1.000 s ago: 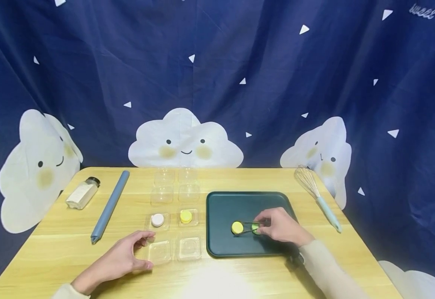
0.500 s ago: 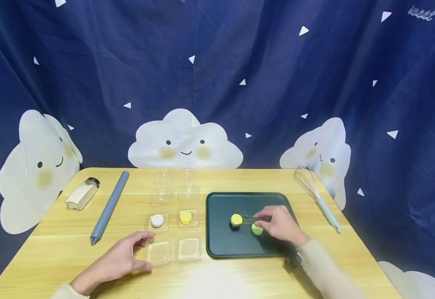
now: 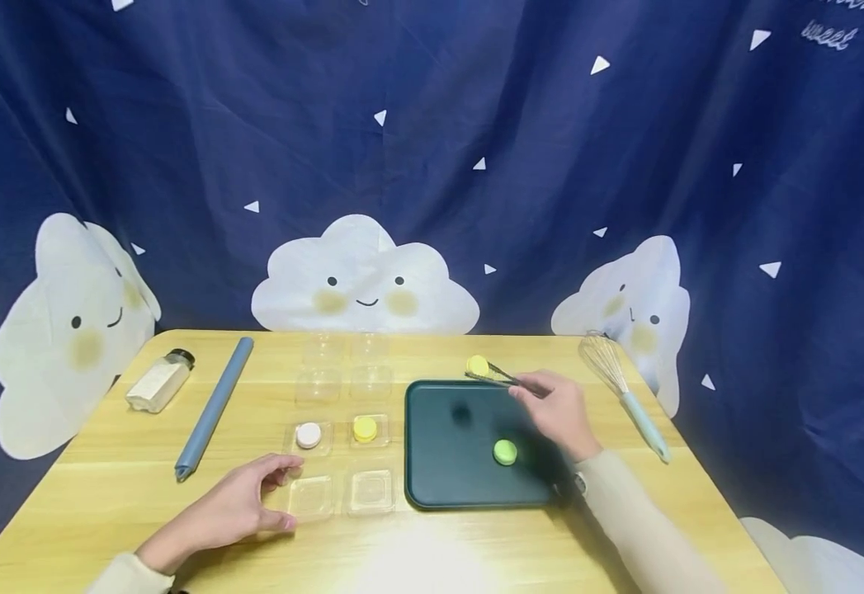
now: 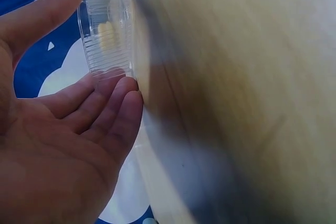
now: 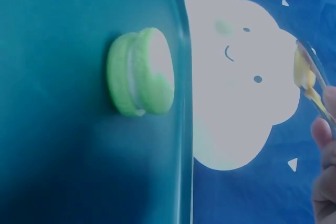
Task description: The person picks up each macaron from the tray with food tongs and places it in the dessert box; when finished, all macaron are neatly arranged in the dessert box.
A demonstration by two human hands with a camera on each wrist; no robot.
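Observation:
My right hand [image 3: 559,415] grips a pair of slim tongs [image 3: 507,381], whose tips pinch a yellow macaron [image 3: 478,366] raised above the tray's back edge. Part of this hand, with the tongs and macaron, shows at the right of the right wrist view. A green macaron [image 5: 149,72] with a pale filling lies on the dark tray [image 3: 439,483]. My left hand [image 3: 233,510] rests beside the clear plastic box [image 3: 311,497], thumb and loosely bent fingers apart at its left side. In the left wrist view its fingertips [image 4: 128,85] touch the ribbed plastic wall.
Clear compartments hold a white macaron [image 3: 309,435] and a yellow macaron [image 3: 365,428]; more clear compartments [image 3: 318,384] stand behind. A jar with a black lid [image 3: 160,382] and a blue rolling pin [image 3: 214,408] lie left. A whisk [image 3: 625,394] lies right of the tray.
My right hand has lifted the yellow macaron with the tongs off the tray, moving up and away from me. The green macaron is now uncovered. My left hand has stayed nearly still.

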